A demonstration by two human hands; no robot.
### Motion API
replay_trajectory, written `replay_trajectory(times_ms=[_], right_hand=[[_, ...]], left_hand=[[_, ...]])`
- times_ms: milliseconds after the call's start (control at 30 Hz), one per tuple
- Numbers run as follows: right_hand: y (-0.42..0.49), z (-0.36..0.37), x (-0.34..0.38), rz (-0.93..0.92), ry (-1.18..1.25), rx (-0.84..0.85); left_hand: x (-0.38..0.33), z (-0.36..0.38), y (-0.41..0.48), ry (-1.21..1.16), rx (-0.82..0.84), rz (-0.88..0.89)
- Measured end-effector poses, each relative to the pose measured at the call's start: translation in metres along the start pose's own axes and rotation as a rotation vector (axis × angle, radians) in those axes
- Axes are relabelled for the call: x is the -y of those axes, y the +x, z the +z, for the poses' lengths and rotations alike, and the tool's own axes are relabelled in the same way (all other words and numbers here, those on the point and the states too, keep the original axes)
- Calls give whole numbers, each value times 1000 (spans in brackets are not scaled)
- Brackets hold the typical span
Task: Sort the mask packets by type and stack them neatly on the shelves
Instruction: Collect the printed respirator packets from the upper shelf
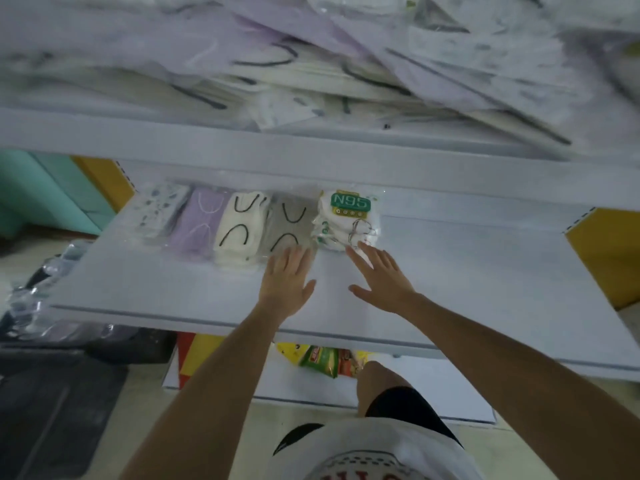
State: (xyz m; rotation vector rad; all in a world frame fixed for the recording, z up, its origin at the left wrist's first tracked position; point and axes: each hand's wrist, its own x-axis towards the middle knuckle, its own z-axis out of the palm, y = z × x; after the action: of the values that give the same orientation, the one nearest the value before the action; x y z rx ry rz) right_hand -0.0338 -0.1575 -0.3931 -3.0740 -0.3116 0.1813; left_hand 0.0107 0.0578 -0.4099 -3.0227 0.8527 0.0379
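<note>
Spread flat, left hand [286,279] and right hand [382,273] best nudge the seemingly touched N95 stack [347,220] square against the grey packets [288,227].

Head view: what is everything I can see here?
Shelves: three, white: top shelf, middle shelf, bottom shelf.
Loose pile: many packets, white and lilac, top shelf.
Patterned stack: one, white with blue print, middle shelf, leftmost.
Lilac stack: one, lilac, next right.
Cream stack: one, cream with black loops, next right.
Grey stack: one, grey with black loops, next right.
N95 stack: one, white with green label, rightmost.
Snack packs: few, green, yellow, red, bottom shelf.
Floor bags: several, clear, lower left.
Left hand: one, flat, fingertips on grey stack.
Right hand: one, flat, fingertips at N95 stack.
</note>
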Motion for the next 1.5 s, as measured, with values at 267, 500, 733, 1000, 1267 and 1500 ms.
replay_trajectory(times_ms=[267, 500, 733, 1000, 1267, 1500], right_hand=[[-67, -80, 100, -218, 137, -178], [-80, -221, 182, -720, 95, -622], [-68, -335, 180, -691, -64, -864], [-25, -355, 101, -180, 139, -341], [15, -342, 70, -142, 183, -240], [49, -356, 68, -125, 192, -325]], left_hand=[[44, -63, -121, 79, 107, -30], [50, -134, -159, -16, -432, 228], [29, -252, -149, 3, -831, 437], [50, -360, -89, 205, -991, 193], [116, -366, -43, 167, -657, -269], [166, -376, 17, 108, -207, -149]])
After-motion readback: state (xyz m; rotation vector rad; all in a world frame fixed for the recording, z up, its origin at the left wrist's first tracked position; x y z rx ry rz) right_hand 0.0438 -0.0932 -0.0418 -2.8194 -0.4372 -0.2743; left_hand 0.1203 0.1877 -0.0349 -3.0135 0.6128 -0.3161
